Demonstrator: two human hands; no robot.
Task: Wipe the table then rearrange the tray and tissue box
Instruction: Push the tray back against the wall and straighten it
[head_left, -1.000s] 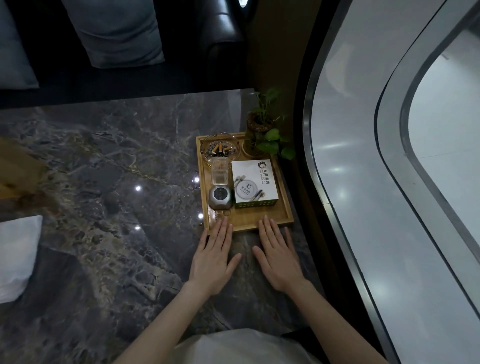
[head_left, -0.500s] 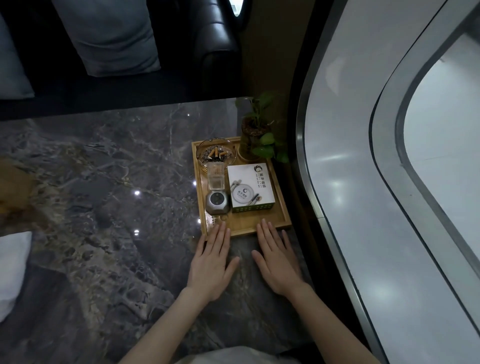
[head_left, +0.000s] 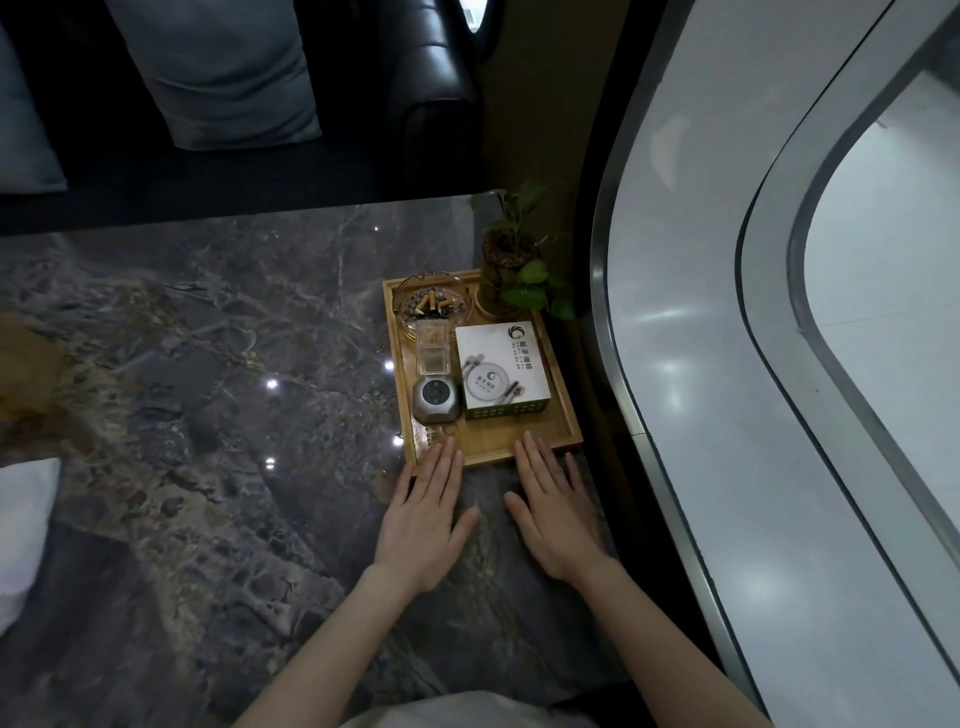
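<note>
A wooden tray (head_left: 563, 395) sits at the right end of the dark marble table (head_left: 208, 395). On it stand a white tissue box (head_left: 501, 366), a glass ashtray (head_left: 430, 306) with cigarette butts, a clear plastic holder (head_left: 432, 347), a grey round device (head_left: 436, 401) and a potted plant (head_left: 511, 265). My left hand (head_left: 423, 519) and my right hand (head_left: 558, 512) lie flat on the table, palms down, fingers apart. Their fingertips touch the tray's near rim. Neither hand holds anything.
A white cloth (head_left: 23, 530) lies at the table's left edge. A dark leather sofa (head_left: 426, 78) with grey cushions (head_left: 218, 73) stands beyond the far edge. A curved grey wall (head_left: 691, 364) with a window runs close along the right side of the table.
Both hands stay at the tray's near rim. The tray has slid slightly away from me, and the view has tilted up a little.
</note>
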